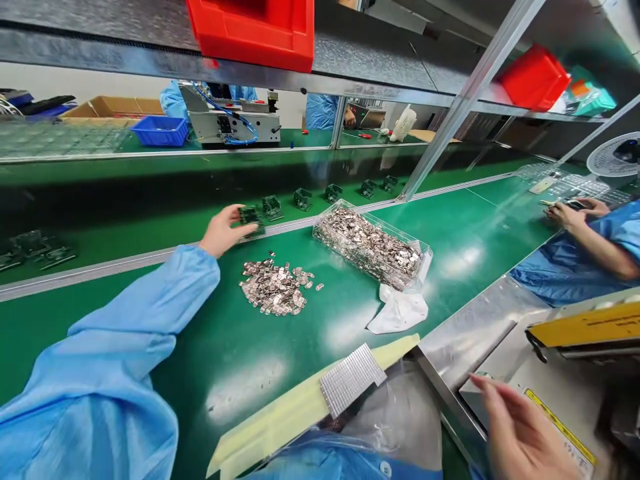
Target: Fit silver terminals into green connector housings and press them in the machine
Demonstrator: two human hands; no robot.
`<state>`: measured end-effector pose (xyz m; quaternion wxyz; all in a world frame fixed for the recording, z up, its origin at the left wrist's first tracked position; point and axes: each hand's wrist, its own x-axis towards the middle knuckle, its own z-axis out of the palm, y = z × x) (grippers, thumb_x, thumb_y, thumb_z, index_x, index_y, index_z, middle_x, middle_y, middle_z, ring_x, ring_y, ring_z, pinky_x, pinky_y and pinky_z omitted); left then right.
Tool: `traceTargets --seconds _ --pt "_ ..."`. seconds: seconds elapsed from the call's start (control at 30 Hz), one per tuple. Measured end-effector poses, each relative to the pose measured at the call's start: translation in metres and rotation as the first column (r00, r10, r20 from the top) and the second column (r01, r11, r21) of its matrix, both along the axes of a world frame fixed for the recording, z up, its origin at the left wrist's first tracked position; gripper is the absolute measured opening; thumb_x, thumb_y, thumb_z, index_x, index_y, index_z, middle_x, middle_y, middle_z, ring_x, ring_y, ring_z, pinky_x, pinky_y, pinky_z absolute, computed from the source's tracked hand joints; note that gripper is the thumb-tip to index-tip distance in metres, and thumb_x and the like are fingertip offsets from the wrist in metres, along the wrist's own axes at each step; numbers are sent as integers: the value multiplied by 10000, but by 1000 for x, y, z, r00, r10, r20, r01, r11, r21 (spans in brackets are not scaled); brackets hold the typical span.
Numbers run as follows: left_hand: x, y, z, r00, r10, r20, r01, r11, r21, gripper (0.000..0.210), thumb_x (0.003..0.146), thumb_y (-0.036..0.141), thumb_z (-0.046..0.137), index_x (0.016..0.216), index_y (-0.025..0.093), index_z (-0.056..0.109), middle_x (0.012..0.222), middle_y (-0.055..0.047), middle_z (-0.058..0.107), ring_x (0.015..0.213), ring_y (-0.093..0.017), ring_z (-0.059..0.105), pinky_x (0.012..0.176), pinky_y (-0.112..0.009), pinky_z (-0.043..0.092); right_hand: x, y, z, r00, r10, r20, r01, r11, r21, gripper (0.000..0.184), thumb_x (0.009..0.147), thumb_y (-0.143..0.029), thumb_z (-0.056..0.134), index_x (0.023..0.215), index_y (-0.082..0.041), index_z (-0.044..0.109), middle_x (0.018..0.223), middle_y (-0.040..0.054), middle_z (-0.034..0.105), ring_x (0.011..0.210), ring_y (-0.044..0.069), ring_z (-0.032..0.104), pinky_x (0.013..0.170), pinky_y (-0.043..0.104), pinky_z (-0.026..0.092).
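In the head view, the landmark is the clear tray (426,265) filled with small metal pieces, on the green tabletop (465,257). To the left of the tray, the left hand (223,230) reaches out, its thumb and fingers closed on a dark green assembly (251,219). That assembly is left of the tray, at the metal rail (195,253), at the near end of a row of similar assemblies (302,199), which runs behind the tray and on to its right.

On the tray's left and near side, below the left hand, lies a loose pile of metal pieces (275,287). A crumpled white piece (400,311) lies just beside the tray's near right corner. Nearer the wearer than the tray, a ridged silver sheet (351,380) rests across a pale yellow strip (270,423).

The right hand (525,430) is well apart from the tray, to its right and nearer the wearer, beside a grey machine (517,353). Its fingertips are near one another, but I cannot tell whether they hold anything. Far to the tray's right, a co-worker's hands (573,212) hold a small object, too small to identify.
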<state>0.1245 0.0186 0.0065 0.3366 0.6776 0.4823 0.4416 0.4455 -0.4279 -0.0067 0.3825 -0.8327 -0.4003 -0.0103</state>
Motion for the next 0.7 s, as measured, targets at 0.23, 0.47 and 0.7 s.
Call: traceTargets --seconds 0.23,0.47,0.7 --pt "-37 63 -50 951 308 -22 -309 951 -34 801 750 271 703 1421 64 318 1381 -237 499 1283 -312 510 1047 -445 434 -42 186 2 681 731 28 -730 682 -55 236 923 -325 496 1016 -240 697 956 79 704 858 246 676 781 398 558" --pt "-141 13 -61 793 604 -74 -575 784 233 501 815 260 623 1281 152 472 1318 -156 524 1212 -240 545 1001 -365 463 -43 279 -19 484 875 21 -811 457 -364 207 860 -310 476 826 -231 664 833 73 662 738 242 659 709 387 533" --pt "-258 3 -49 470 878 -90 -796 466 387 659 778 214 651 1355 43 381 1484 -243 278 1421 -331 229 1183 -461 179 -34 289 -23 482 875 40 -609 368 -703 115 699 -148 525 627 -228 487 671 60 616 571 228 609 559 335 439"
